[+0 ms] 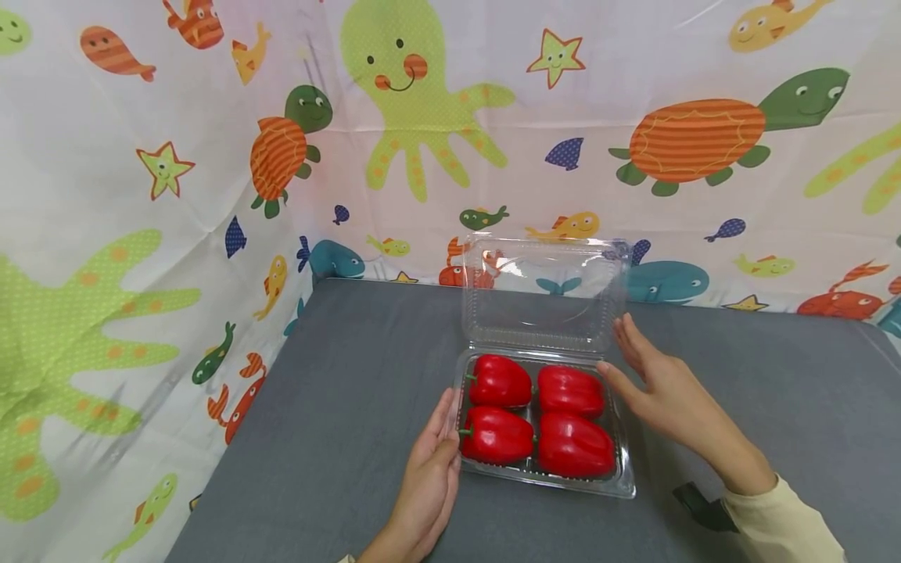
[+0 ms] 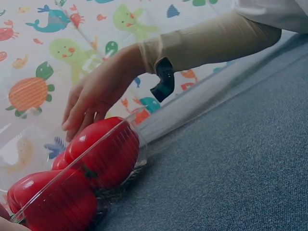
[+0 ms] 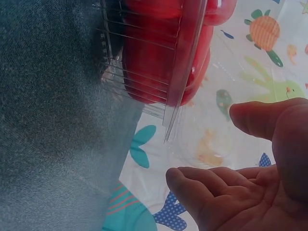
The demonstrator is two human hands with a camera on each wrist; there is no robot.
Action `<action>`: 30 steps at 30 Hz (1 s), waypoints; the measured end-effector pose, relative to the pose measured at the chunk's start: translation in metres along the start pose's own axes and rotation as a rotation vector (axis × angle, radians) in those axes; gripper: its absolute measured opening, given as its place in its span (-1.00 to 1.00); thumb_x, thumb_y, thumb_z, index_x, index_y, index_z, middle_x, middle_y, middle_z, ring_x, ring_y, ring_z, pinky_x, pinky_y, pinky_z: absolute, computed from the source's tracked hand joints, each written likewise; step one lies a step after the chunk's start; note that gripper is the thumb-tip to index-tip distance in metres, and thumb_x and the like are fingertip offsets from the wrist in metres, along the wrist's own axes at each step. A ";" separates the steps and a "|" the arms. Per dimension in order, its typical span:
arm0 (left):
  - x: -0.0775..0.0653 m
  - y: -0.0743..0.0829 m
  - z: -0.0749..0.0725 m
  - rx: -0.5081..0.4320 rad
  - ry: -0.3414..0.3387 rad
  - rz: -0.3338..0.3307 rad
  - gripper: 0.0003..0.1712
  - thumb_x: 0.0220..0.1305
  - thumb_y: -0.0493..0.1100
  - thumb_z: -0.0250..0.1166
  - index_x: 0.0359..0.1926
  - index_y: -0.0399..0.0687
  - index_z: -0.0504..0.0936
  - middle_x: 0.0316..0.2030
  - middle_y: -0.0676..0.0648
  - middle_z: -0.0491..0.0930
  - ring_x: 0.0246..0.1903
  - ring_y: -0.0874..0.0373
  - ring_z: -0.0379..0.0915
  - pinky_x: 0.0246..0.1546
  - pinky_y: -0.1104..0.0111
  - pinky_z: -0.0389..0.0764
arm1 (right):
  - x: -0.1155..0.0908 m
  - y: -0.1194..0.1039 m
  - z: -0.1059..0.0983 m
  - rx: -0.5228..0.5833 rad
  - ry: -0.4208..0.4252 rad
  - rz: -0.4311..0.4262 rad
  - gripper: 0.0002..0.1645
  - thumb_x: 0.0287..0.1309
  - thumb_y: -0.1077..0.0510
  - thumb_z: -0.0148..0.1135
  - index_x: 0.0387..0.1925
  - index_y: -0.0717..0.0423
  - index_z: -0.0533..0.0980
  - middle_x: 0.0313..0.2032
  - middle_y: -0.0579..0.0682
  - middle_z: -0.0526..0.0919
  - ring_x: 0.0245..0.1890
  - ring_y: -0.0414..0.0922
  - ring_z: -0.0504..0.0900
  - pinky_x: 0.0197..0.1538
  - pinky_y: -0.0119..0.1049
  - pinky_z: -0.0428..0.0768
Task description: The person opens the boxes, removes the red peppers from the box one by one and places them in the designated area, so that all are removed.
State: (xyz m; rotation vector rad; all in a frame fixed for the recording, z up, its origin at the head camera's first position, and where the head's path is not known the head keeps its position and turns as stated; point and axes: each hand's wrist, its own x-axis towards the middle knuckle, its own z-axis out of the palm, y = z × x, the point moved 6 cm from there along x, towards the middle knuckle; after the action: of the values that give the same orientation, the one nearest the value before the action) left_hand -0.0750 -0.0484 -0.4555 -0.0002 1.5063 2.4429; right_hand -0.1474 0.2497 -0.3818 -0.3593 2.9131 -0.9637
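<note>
A clear plastic clamshell container [image 1: 556, 479] lies on the grey table with several red bell peppers [image 1: 577, 446] in its base, two at the front and two behind. Its transparent lid [image 1: 542, 313] stands raised at the back, hinged to the base. My left hand [image 1: 422, 477] holds the base's left edge, thumb near the rim; in the left wrist view only bits of its fingers show at the lower left corner. Beside the lid's right edge is my right hand [image 1: 669, 395], fingers extended and thumb apart; whether its fingertips touch the lid I cannot tell.
Grey cloth covers the table [image 1: 352, 407]. White fabric printed with sea animals [image 1: 450, 117] hangs behind it and along the left side. A dark strap-like piece [image 1: 704, 508] sits by the right sleeve [image 1: 781, 520].
</note>
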 end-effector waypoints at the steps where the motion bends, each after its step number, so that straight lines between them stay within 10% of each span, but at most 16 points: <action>1: 0.000 0.000 0.000 -0.002 0.000 0.002 -0.28 0.65 -0.37 -0.25 0.72 -0.08 -0.15 0.69 0.03 -0.10 0.67 0.12 -0.28 0.59 0.32 0.00 | 0.000 0.000 0.000 0.000 -0.002 0.002 0.23 0.42 -0.19 0.32 0.69 0.22 -0.21 0.58 0.33 0.13 0.46 0.40 0.31 0.14 0.23 0.59; 30: -0.001 0.001 0.001 -0.015 0.004 0.031 -0.29 0.65 -0.38 -0.23 0.71 -0.14 -0.13 0.70 -0.05 -0.10 0.68 0.05 -0.29 0.61 0.23 -0.08 | 0.009 0.010 0.012 -0.007 -0.071 0.068 0.27 0.43 -0.29 0.25 0.65 0.38 -0.20 0.55 0.48 0.08 0.42 0.49 0.31 0.13 0.28 0.61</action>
State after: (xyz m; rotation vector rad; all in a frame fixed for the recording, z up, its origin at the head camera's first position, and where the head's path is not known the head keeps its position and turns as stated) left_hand -0.0743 -0.0481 -0.4535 0.0156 1.4996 2.4797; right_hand -0.1570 0.2484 -0.3970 -0.2863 2.8455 -0.9124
